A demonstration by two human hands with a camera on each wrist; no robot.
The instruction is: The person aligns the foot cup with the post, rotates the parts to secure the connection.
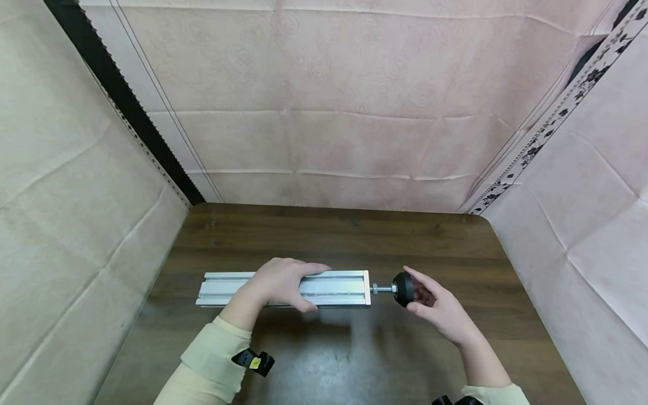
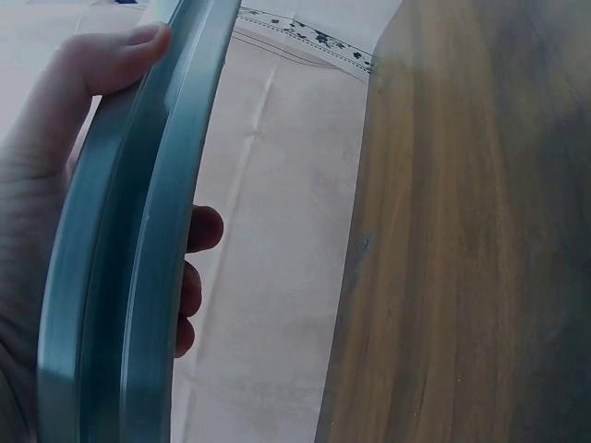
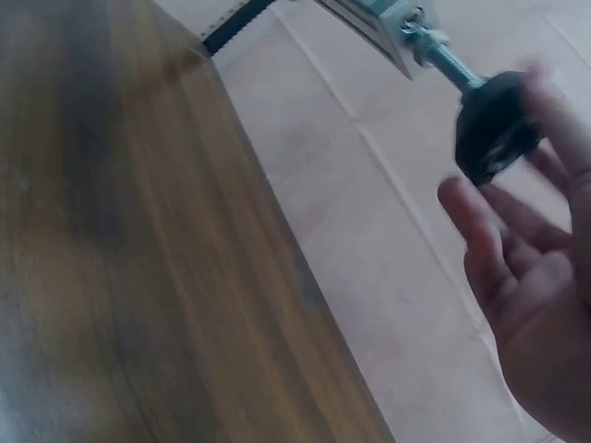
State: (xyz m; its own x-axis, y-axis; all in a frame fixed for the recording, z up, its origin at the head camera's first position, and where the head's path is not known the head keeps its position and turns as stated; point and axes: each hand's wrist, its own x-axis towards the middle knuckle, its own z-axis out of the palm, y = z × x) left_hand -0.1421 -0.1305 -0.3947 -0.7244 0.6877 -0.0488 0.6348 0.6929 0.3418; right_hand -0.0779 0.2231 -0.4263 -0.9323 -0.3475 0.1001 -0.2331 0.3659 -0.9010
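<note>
A silver aluminium extrusion profile [image 1: 336,288] lies crosswise in front of me, held up over the table. My left hand [image 1: 280,283] grips it near the middle; in the left wrist view the thumb is on one side of the grooved profile [image 2: 138,231] and fingertips [image 2: 204,229] show past the other. From the end plate at its right end sticks out a threaded stud [image 1: 383,289] with a nut, carrying a black levelling foot [image 1: 403,289]. Around that foot, the thumb and fingers of my right hand [image 1: 441,308] are curved at its edge. Its underside faces the right palm [image 3: 545,286].
The brown wooden table [image 1: 329,236] has rounded far corners. Pale creased cloth [image 1: 344,140] hangs behind it, with more cloth at the left [image 1: 76,225] and right [image 1: 582,225]. Both sleeves bear wrist cameras, such as the black one [image 1: 253,361] on the left.
</note>
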